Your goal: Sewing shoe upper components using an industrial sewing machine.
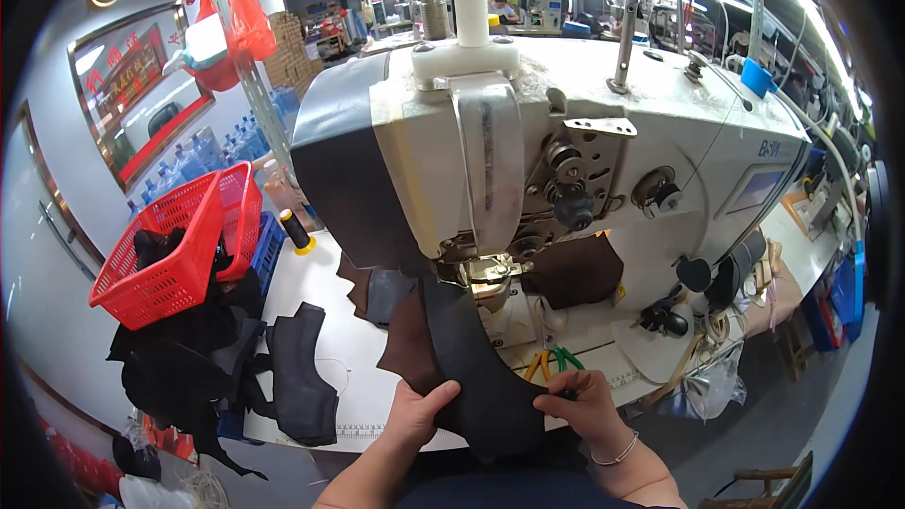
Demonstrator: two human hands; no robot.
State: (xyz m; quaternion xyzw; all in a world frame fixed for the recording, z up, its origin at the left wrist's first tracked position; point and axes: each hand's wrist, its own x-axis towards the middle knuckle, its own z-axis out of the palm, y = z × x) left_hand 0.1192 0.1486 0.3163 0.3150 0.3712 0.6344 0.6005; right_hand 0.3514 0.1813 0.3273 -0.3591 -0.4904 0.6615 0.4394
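Observation:
A long dark leather-like piece (481,363) runs from the presser foot (492,271) of a white sewing machine (603,85) down toward me. Brown material (409,344) with a jagged edge shows along its left side. My left hand (419,412) grips the piece near its lower left edge, thumb on top and fingers hidden beneath. At the lower right edge, my right hand (589,407) pinches the piece between thumb and fingers; a small dark bit shows at the fingertips, too small to name. Green-handled (568,358) and orange-handled tools (538,366) lie just beyond my right hand.
Another dark cut piece (302,372) lies on the white table (363,396) at left. Red baskets (156,273) with dark material stand beyond it, near a black thread cone (299,231). Brown material (577,273) sits behind the needle area. Black scissors or clippers (665,319) rest at right.

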